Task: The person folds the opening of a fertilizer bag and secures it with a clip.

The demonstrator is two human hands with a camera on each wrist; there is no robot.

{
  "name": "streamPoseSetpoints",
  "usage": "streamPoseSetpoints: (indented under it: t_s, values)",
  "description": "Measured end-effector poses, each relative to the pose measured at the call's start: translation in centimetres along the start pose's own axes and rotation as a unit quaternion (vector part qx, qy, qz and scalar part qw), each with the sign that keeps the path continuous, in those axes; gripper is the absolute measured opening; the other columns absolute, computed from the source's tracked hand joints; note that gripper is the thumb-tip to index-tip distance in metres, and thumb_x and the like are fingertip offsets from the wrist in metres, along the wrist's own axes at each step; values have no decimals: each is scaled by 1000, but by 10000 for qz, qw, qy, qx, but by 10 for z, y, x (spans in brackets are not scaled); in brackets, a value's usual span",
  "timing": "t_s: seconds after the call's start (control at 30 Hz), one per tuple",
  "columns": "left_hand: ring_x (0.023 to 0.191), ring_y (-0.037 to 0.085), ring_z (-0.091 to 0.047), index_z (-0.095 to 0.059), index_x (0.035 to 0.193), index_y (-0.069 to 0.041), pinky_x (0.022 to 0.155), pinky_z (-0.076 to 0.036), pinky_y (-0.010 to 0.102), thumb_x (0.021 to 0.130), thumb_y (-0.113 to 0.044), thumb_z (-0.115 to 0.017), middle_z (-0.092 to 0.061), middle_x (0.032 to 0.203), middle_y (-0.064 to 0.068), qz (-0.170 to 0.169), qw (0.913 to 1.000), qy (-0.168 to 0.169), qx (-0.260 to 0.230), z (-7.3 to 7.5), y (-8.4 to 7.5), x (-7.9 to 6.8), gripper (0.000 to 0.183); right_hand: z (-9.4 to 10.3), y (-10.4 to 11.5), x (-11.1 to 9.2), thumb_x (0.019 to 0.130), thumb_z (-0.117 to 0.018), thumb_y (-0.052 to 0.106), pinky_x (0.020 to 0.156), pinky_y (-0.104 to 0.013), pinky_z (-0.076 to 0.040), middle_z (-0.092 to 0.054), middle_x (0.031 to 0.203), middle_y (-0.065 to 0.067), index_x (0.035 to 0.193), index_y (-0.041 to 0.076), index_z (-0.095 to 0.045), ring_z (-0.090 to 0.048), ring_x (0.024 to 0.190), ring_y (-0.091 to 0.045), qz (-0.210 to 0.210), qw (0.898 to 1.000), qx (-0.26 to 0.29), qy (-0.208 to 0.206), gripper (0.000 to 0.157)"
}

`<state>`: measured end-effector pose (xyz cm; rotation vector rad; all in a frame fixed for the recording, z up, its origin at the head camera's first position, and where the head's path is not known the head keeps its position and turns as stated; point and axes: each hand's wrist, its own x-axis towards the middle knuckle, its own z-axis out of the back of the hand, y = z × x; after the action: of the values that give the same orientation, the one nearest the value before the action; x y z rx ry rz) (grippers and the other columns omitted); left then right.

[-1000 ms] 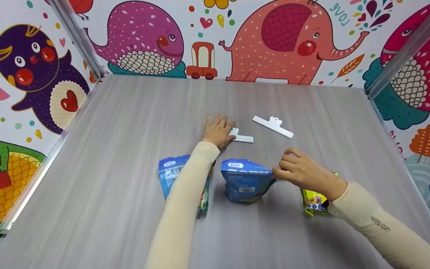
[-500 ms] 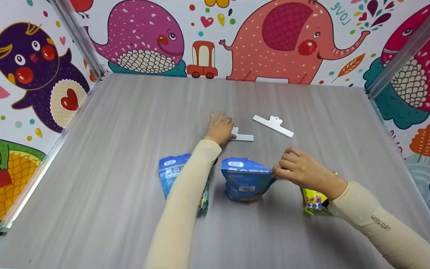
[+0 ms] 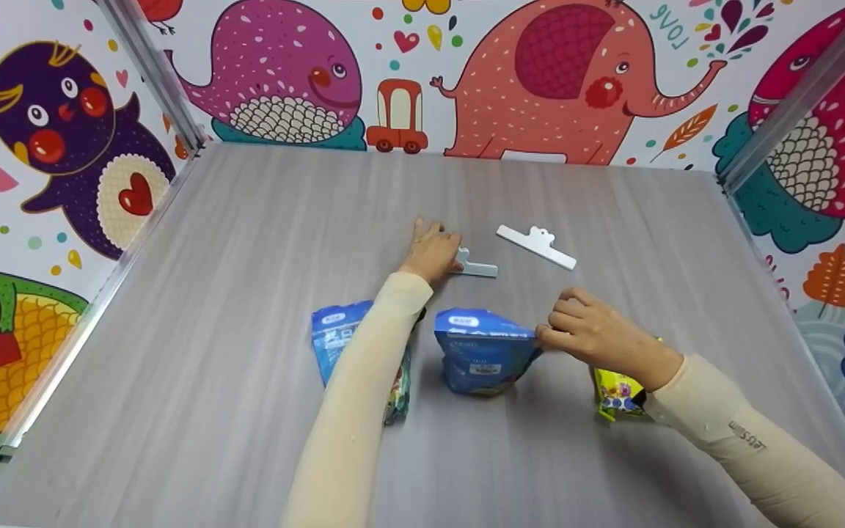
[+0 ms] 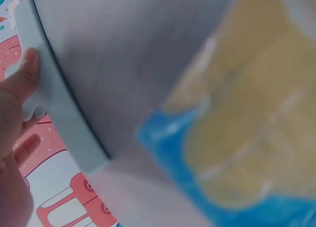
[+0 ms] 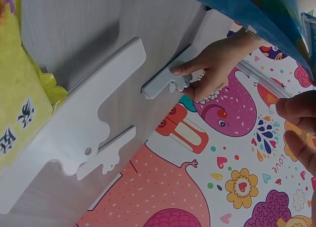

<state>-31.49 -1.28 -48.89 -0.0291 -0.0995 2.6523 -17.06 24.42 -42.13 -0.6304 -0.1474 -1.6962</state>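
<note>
My left hand point(image 3: 431, 253) grips a white bag clip point(image 3: 477, 269) by its handle end at the middle of the table. In the left wrist view its thumb presses on the face of this clip point(image 4: 61, 103), whose long bar stands tilted on edge. My right hand point(image 3: 595, 334) pinches the top right corner of an upright blue pouch point(image 3: 485, 363); the right wrist view shows its fingertips point(image 5: 291, 108) near the pouch's edge. A second white clip point(image 3: 536, 246) lies farther back to the right.
Another blue pouch point(image 3: 338, 334) lies partly hidden under the left forearm. A yellow packet point(image 3: 617, 392) sits beneath the right wrist; in the right wrist view a large white clip point(image 5: 81, 116) runs along its edge. Printed panels and metal posts point(image 3: 155, 70) bound the grey table.
My left fingers have drawn in from a spread pose around the clip, and the clip has tipped slightly. My right hand and the middle pouch stay almost still.
</note>
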Motion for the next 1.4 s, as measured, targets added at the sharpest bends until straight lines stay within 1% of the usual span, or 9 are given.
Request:
streamPoseSetpoints:
  t_s: [0.2,0.43,0.63,0.73,0.87,1.07,1.17,1.27,1.4]
  values:
    - [124,27,-46,-59,123,-9,112,-17,52,90,-40,-70,-68,121,5,-34,10000,41,38,0,3,1,47,-3,0,1,108,-41,25,74,-39,-48,-53,75,-3,99,8,-60,-53,69,-20,83,9998,-86,-140,27]
    - [119,25,-49,-61,121,-9,108,-20,48,89,-40,-70,-71,112,4,-161,9994,-170,262,6,2,-2,45,0,0,1,107,-42,26,76,-40,-47,-55,77,-4,101,8,-60,-54,71,-21,-10,10000,-8,-71,26]
    - [116,23,-51,-60,120,-10,107,-20,47,89,-39,-69,-71,109,2,-342,9975,-316,530,11,-1,-6,43,0,0,0,108,-41,26,75,-40,-47,-56,78,-4,102,8,-60,-54,72,-21,-2,10000,21,-62,27]
    - [112,23,-54,-60,116,-10,105,-22,46,90,-39,-69,-71,107,2,-505,9946,-524,741,13,-4,-9,40,-1,0,0,108,-40,25,75,-40,-47,-55,78,-4,102,8,-60,-54,72,-21,-5,10000,39,-63,27]
    - [104,22,-58,-60,110,-10,101,-26,45,89,-39,-69,-70,102,2,-720,9887,-941,919,17,-8,-12,37,0,1,0,108,-40,25,76,-40,-47,-56,78,-4,103,8,-60,-54,72,-21,-49,10000,75,-36,27]
    - [101,20,-61,-61,109,-10,96,-30,43,89,-41,-68,-70,102,2,-1011,9788,-1388,1112,22,-13,-14,38,-1,0,0,107,-41,26,76,-41,-48,-55,76,-4,100,7,-60,-54,70,-21,-10,9999,-42,-120,28]
    - [98,21,-62,-61,109,-9,90,-35,41,89,-39,-69,-71,103,3,-1147,9758,-1530,1064,24,-12,-15,37,-2,0,0,107,-41,25,76,-41,-49,-54,75,-4,99,6,-60,-53,69,-22,37,9998,-113,-181,28]
    - [96,22,-63,-61,108,-8,84,-39,38,90,-36,-68,-70,103,5,-1224,9769,-1544,822,27,-12,-17,34,-2,0,0,107,-41,26,76,-41,-49,-54,75,-4,101,7,-60,-53,70,-22,16,9999,-72,-144,28]
    - [92,22,-63,-61,107,-5,73,-41,34,91,-33,-68,-69,102,7,-1386,9717,-1797,651,28,-12,-20,32,-1,0,0,107,-41,26,76,-41,-49,-54,76,-4,101,7,-60,-53,70,-22,-5,10000,-41,-80,28]
